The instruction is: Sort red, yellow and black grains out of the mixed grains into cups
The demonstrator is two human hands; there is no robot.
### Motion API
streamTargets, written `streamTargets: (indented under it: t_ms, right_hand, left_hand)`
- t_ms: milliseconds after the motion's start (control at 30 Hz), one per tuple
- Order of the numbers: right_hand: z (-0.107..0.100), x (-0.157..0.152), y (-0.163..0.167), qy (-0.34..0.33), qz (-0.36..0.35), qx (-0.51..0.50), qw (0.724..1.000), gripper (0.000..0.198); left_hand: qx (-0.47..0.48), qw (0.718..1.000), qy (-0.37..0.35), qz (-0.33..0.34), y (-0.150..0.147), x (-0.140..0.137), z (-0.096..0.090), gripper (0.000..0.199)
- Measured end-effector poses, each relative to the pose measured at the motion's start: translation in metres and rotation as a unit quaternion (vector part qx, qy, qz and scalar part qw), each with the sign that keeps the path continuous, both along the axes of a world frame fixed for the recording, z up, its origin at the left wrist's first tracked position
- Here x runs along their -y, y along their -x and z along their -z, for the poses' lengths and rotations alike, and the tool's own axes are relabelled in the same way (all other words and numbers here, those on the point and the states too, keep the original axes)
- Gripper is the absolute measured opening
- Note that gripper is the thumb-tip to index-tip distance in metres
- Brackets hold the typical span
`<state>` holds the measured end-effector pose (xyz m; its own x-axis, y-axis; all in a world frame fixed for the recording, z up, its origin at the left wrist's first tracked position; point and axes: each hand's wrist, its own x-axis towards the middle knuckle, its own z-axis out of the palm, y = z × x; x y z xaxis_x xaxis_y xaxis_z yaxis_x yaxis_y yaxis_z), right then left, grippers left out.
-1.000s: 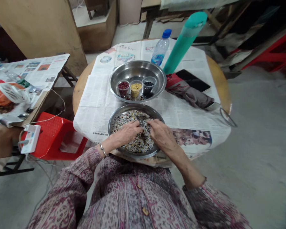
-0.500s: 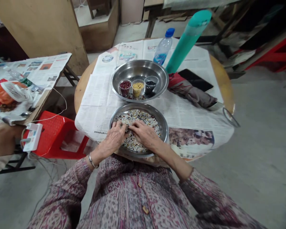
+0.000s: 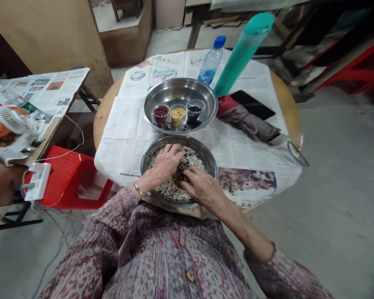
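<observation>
Mixed grains and beans [image 3: 191, 158], mostly white with dark and yellow bits, cover the bottom of the nearer steel basin [image 3: 214, 166]. My left hand [image 3: 168, 162] lies over the grains at the basin's left and middle, fingers stretched out. Lower and to the right, my right hand [image 3: 202, 185] reaches into the grains with its fingers apart and partly bent. Just beyond stands a larger steel basin [image 3: 149, 99]. In it are three clear cups: one of dark red beans [image 3: 161, 113], one of yellow beans [image 3: 177, 116] and one of black beans [image 3: 194, 112].
Newspaper [image 3: 118, 141] covers the round table. Behind the far basin are a water bottle [image 3: 211, 62] and a tall green cylinder [image 3: 244, 52]. A folded umbrella [image 3: 249, 120] and a dark phone [image 3: 252, 104] lie right. A red stool [image 3: 71, 174] bears a power strip [image 3: 37, 180].
My hands have drawn apart from the middle of the grains. The left moved up and right, its fingers spreading; the right moved right and toward me.
</observation>
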<state>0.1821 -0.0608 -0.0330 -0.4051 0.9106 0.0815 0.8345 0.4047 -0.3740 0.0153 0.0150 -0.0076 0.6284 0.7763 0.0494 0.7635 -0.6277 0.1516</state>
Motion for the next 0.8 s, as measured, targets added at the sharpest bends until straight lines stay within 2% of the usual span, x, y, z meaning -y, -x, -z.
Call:
streamTargets:
  t_ms: [167, 233, 333, 367, 467, 533, 600, 667, 800]
  right_hand:
    - [-0.008, 0.001, 0.020, 0.059, -0.113, -0.019, 0.992, 0.021]
    - [-0.009, -0.005, 0.016, 0.070, -0.119, -0.004, 0.990, 0.016]
    - [-0.008, -0.016, 0.000, 0.052, -0.069, 0.026, 0.996, 0.022]
    - [-0.008, -0.020, -0.006, 0.040, -0.043, 0.036, 0.998, 0.024]
    - [-0.008, -0.025, -0.015, 0.008, 0.040, 0.057, 0.998, 0.026]
    - [-0.008, -0.024, -0.015, -0.004, 0.081, 0.061, 0.995, 0.025]
    - [-0.006, -0.021, -0.014, -0.007, 0.088, 0.053, 0.995, 0.025]
    - [-0.004, -0.017, -0.013, -0.005, 0.076, 0.031, 0.997, 0.026]
    - [-0.003, -0.009, -0.011, 0.003, 0.058, -0.018, 0.998, 0.025]
  left_hand:
    - [-0.069, 0.997, 0.018, -0.033, 0.019, 0.000, -0.008, 0.034]
    - [-0.085, 0.994, 0.037, -0.052, 0.031, 0.010, -0.012, 0.029]
    - [-0.064, 0.994, 0.071, -0.061, 0.044, 0.032, -0.016, 0.018]
    - [-0.048, 0.994, 0.085, -0.052, 0.045, 0.040, -0.016, 0.020]
    - [-0.015, 0.994, 0.110, 0.010, 0.040, 0.057, -0.015, 0.045]
    - [-0.012, 0.991, 0.111, 0.069, 0.029, 0.060, -0.012, 0.048]
    - [-0.018, 0.989, 0.096, 0.107, 0.016, 0.056, -0.007, 0.033]
    - [-0.025, 0.991, 0.075, 0.112, 0.007, 0.045, -0.003, 0.021]
    - [-0.021, 0.998, 0.038, 0.050, 0.008, 0.016, -0.002, 0.026]
